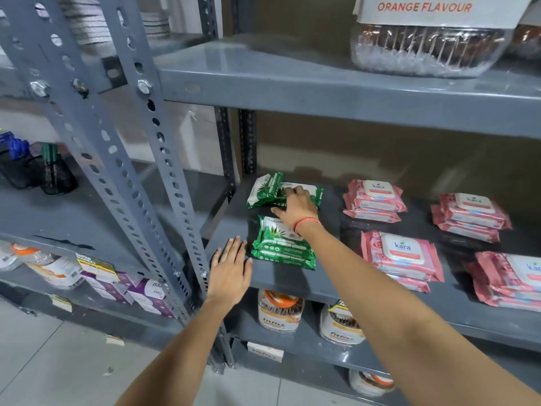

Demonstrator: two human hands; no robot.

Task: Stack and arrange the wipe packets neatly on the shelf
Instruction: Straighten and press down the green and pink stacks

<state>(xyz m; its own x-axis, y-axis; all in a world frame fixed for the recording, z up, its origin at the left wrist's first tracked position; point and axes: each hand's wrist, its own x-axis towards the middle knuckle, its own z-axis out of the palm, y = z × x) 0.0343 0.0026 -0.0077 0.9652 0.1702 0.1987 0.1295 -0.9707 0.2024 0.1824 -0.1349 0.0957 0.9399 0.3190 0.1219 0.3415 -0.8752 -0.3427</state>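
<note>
On the grey middle shelf (281, 281), green wipe packets lie in two groups at the left. The rear green packets (265, 190) sit askew near the back post, and my right hand (297, 208) rests on top of them with fingers curled over one. A front stack of green packets (282, 247) lies closer to the shelf edge, partly under my right wrist. My left hand (229, 271) is flat and open at the shelf's front left corner, just left of that stack, holding nothing. Pink wipe packets stand in neat stacks to the right (374, 199) (402, 256) (471, 216).
A perforated grey upright (164, 171) stands left of my hands. The shelf above (322, 86) carries a clear jar (424, 51). Jars (279, 310) sit on the shelf below. The neighbouring rack at left holds black mesh holders (57, 174) and purple boxes (146, 297).
</note>
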